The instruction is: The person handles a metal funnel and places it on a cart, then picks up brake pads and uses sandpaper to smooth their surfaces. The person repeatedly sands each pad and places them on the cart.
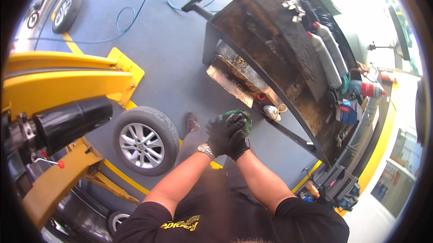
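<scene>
In front of my body both hands are brought together, in black gloves. My left hand, with a metal watch band at its wrist, presses against my right hand, which has a dark band at the wrist. A crumpled green rag is gripped between them and sticks out past the fingers on the far right side. The gloves overlap, so part of the rag and several fingertips are hidden. Beyond the hands stands a dark, stained workbench.
On the left are a wheel with a silver rim and a yellow lift post. Bottles and a spray can stand on the bench, with a white container beneath. A blue hose crosses the floor.
</scene>
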Action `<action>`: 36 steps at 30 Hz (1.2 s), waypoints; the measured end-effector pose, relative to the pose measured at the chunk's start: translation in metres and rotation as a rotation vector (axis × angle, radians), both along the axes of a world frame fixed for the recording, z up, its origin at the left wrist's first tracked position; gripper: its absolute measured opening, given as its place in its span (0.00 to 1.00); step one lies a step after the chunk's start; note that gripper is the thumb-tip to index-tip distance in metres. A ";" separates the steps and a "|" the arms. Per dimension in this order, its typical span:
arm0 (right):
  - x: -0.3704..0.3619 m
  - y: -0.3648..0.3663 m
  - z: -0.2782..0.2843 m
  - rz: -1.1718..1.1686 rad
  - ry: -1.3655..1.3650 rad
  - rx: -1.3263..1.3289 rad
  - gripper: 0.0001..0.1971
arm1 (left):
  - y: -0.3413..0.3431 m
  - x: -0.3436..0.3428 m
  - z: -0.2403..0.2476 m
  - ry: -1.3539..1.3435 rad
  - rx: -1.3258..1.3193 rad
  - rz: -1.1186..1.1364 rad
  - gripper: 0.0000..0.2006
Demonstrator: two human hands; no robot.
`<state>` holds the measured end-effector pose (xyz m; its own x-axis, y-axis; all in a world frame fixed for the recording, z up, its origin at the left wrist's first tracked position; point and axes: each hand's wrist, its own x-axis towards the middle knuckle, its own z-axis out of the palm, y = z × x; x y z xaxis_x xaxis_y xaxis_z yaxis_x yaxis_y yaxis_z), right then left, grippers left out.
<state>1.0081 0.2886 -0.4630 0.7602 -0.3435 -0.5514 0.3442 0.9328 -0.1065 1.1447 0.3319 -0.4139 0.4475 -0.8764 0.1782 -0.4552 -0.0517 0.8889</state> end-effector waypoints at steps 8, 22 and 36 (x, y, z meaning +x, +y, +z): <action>-0.011 -0.039 0.274 0.160 0.012 -0.721 0.23 | -0.049 0.064 0.152 -0.346 0.261 -0.384 0.12; -0.275 -0.231 0.285 -0.108 1.631 -2.051 0.31 | -0.276 -0.024 0.273 -0.192 0.349 -0.723 0.20; -0.261 -0.196 0.284 -0.582 1.893 -1.642 0.20 | -0.527 -0.127 0.231 -1.160 0.109 -0.728 0.13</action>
